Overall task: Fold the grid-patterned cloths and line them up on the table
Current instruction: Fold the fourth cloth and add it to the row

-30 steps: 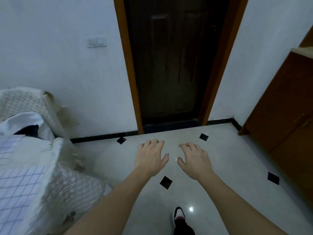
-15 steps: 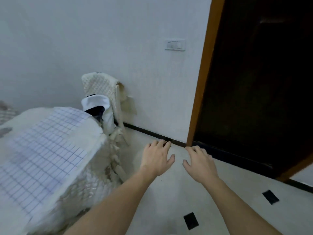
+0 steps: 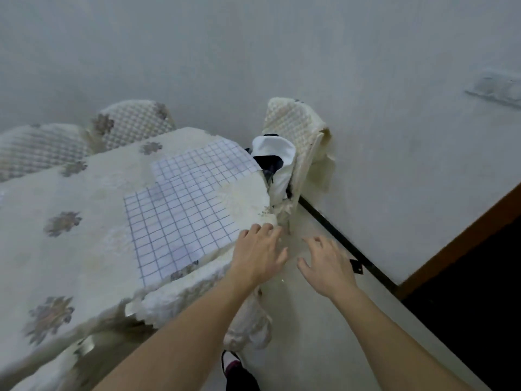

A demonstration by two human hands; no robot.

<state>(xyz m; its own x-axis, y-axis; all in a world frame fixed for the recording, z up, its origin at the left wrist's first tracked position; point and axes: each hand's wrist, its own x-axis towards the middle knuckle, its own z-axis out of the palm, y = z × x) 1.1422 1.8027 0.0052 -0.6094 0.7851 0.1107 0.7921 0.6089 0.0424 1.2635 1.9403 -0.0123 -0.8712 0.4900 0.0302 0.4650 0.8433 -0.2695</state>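
White cloth ruled in thin dark squares lies flat at the near right corner of the table (image 3: 70, 263), which is draped in cream fabric with faded flower motifs. The grid-patterned cloths (image 3: 180, 215) look like two sheets, one partly overlapping the other, both spread open and a little askew.

As I judge it, nothing is folded yet and nothing is lined up, so the whole job is left to do: each sheet needs folding, then setting in a row.

The left hand (image 3: 259, 258) hovers at the table corner just beside the nearer sheet's edge, fingers straight and spread, holding nothing. Whether it touches the table I cannot tell. The right hand (image 3: 327, 269) hangs out past the table over the floor (image 3: 324, 348), likewise loose and empty.

Quilted chairs (image 3: 135, 125) stand around the table, and a white garment (image 3: 275, 150) sits on the one by the wall. No brand or writing can be read; a wall plate (image 3: 496, 88) at the far right is only a blur.
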